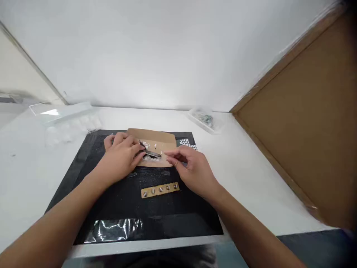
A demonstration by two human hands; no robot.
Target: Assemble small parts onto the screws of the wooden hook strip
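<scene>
My left hand is at the left end of a brown cardboard tray. Its thumb and index finger close on the end of a dark, tapered metal tool, which points right across the tray. Small white pieces lie around the tool, some in a loose heap. My right hand is at the tray's right edge, thumb and index fingertip pressed nearly together. Whatever they pinch, if anything, is too small to make out. Nearer me lies a tan strip with several shiny metal parts in a row.
A black mat covers the middle of the white table. Rows of small white tiles sit behind my right hand. A clear plastic box stands at the back, clear packaging at the left. A brown panel bounds the right.
</scene>
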